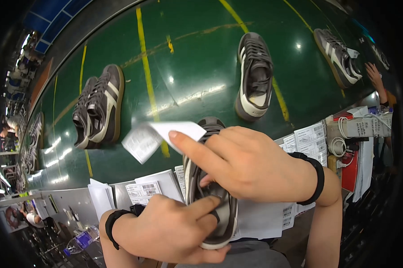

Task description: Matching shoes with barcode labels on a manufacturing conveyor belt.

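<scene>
A dark grey shoe [223, 219] with a pale sole is in front of me, toe pointing away. My left hand [168, 228] grips its heel end, with fingers reaching into the opening and the thumb low by the heel. Over the laces, my right hand [250, 165] has its index finger stretched along a curled white paper label [143, 140]. Its thumb is at the shoe's tongue, and its other fingers are bent. The label sticks out to the left over the green surface. My right hand hides much of the laces.
On the green surface [192, 58] with yellow lines lie a pair of shoes [105, 102] at left, a single shoe [255, 76] beyond my right hand, and more shoes [337, 58] at far right, near another person's hand [374, 76]. Printed label sheets [311, 138] line the near edge.
</scene>
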Motion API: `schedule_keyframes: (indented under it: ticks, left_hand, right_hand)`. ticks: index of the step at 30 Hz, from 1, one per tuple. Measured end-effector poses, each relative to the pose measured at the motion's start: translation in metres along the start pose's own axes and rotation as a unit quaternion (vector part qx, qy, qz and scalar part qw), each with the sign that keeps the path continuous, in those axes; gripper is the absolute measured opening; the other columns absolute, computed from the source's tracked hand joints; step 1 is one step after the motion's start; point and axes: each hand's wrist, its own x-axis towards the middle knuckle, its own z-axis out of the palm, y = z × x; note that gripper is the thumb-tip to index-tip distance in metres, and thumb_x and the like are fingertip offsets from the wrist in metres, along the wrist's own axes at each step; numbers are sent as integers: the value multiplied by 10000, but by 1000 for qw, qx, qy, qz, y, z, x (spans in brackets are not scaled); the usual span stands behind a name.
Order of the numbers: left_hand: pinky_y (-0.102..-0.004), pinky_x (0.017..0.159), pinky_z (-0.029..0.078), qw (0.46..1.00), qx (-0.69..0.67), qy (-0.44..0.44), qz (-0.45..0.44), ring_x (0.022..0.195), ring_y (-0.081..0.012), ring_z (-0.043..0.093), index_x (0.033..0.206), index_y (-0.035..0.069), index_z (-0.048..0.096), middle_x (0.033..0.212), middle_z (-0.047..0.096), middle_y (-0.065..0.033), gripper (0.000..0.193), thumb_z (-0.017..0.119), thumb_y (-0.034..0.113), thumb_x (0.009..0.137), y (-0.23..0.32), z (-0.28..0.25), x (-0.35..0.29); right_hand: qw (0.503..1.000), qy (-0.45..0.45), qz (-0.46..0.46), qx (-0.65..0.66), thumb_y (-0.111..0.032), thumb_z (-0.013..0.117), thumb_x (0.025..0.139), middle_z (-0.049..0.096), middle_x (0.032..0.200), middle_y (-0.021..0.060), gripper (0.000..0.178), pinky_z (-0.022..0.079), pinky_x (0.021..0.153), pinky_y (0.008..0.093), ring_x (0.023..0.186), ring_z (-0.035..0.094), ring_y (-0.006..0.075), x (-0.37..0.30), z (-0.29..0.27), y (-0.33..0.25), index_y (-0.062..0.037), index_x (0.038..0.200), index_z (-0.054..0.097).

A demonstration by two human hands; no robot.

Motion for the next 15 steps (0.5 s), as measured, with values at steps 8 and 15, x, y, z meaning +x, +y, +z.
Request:
schedule_keyframes:
  ticks: [8, 15]
  left_hand:
    - [-257, 335, 308, 997, -27, 63, -22, 344, -141, 454, 490, 73, 482, 882, 726, -85, 456, 827, 371, 501, -2, -2, -1]
    - [-253, 333, 302, 994, -58, 88, -14, 347, -134, 454, 476, 65, 469, 826, 723, -94, 454, 829, 343, 470, -7, 5, 1]
  right_hand:
    - [942, 57, 125, 305, 47, 665, 683, 646, 705, 103, 683, 409, 484, 249, 527, 587, 161, 18, 17, 25, -47, 1346, 533]
    - [851, 28, 271, 449, 79, 569, 759, 585, 568, -15, 663, 350, 514, 188, 526, 455, 12, 16, 17, 32, -65, 1401, 489]
